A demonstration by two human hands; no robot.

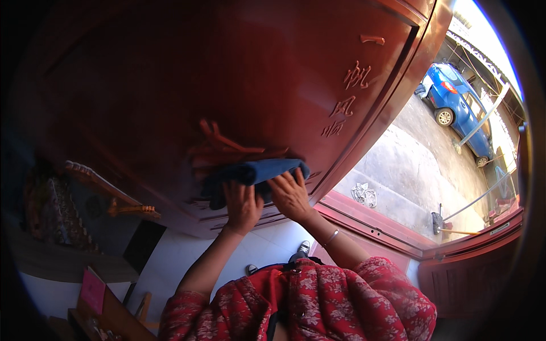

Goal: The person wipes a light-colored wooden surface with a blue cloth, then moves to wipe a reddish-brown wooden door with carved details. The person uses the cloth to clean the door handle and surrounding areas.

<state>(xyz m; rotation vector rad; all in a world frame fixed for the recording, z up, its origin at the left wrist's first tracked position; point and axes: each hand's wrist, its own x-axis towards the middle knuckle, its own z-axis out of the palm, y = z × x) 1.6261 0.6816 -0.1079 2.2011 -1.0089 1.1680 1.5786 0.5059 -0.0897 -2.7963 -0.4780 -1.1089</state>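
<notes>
A folded blue cloth [275,169] lies against the carved lower part of a large reddish-brown door panel [256,85]. My left hand [242,206] rests on the cloth's lower left part, fingers pointing up and partly under its fold. On the cloth's right part, my right hand [291,194] has its fingers spread over the edge, and a bracelet [331,238] circles that wrist. Raised carved characters [357,76] run down the panel's right side. Raised carving shows just above the cloth, and the cloth covers part of the relief.
At right, the open doorway has a red sill [375,226], with crumpled material [364,195], a broom [437,222] and a blue car [458,102] outside. Lower left stands a wooden table [115,319] bearing a pink card [92,291]. My shoes [303,247] are on pale floor tiles.
</notes>
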